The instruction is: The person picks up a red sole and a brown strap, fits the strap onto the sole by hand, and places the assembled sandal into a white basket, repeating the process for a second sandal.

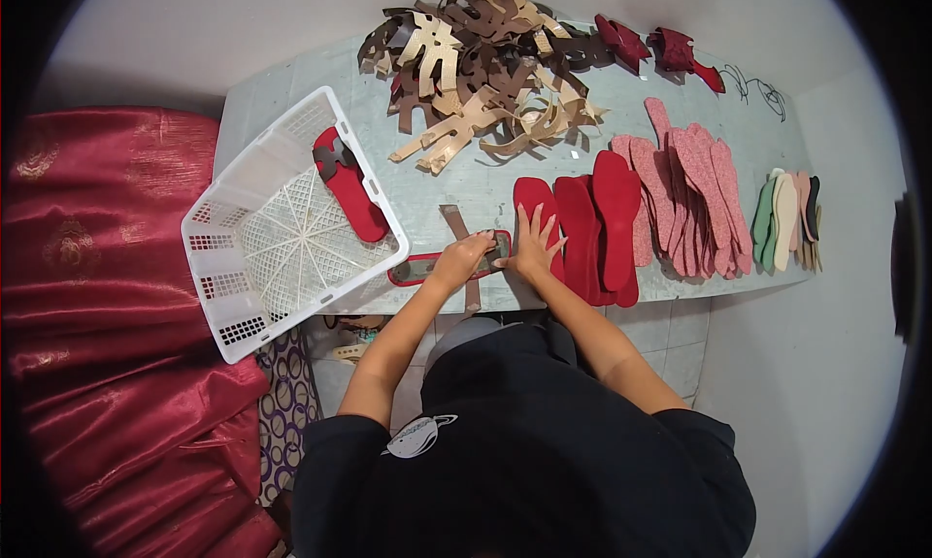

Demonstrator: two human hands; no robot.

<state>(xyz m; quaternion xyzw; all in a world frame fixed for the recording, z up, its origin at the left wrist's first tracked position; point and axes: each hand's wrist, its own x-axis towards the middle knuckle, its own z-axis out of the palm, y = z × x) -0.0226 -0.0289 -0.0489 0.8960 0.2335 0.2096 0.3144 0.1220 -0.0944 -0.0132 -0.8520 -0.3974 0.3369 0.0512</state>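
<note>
A sandal sole (417,268) with a red rim and a dark grey face lies sideways near the table's front edge. Across it runs a brown strap (454,224), its two ends sticking out past the sole. My left hand (464,258) presses down where strap and sole cross, its fingers curled together; what lies under the fingertips is hidden. My right hand (529,246) lies with fingers spread over a red sole (532,191), its thumb near the right end of the sideways sole.
A white plastic basket (325,301) on the left holds a red sandal (351,197). Brown and gold straps (476,68) are heaped at the back. To the right stand red soles (618,223), pink soles (694,204) and green and cream pieces (782,218). Dark red straps (675,51) lie behind.
</note>
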